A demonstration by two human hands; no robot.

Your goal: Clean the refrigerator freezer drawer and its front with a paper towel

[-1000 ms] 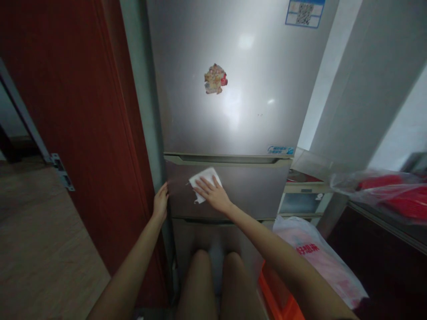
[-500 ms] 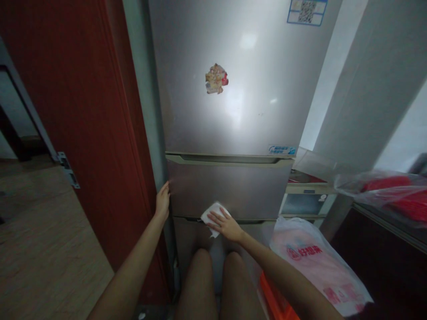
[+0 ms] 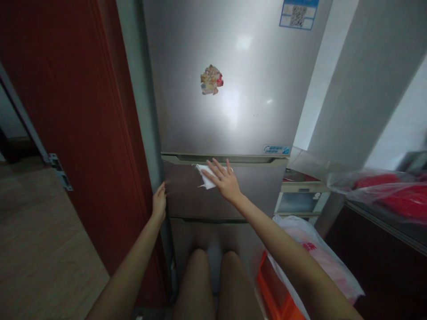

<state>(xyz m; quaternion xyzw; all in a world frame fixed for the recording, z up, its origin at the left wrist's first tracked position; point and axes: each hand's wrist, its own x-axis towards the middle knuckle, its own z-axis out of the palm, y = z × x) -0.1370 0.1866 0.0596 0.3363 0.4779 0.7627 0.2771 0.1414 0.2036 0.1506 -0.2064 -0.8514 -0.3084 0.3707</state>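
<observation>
A silver refrigerator stands in front of me, with a top door, a middle front and a lower front. My right hand presses a white cloth with frayed threads flat against the upper part of the middle front, just below the recessed handle. Its fingers are spread over the cloth and hide part of it. My left hand lies against the refrigerator's left side edge, fingers extended upward and partly hidden by the angle.
At left is a red-brown wooden door with a metal hinge. On the right are a white plastic bag, an orange plastic crate and a red bundle in clear plastic. My knees are close to the lower front.
My right hand has slid the cloth upward, from the lower edge of the middle front to its upper edge. My left hand stays at the side edge. The view has shifted slightly.
</observation>
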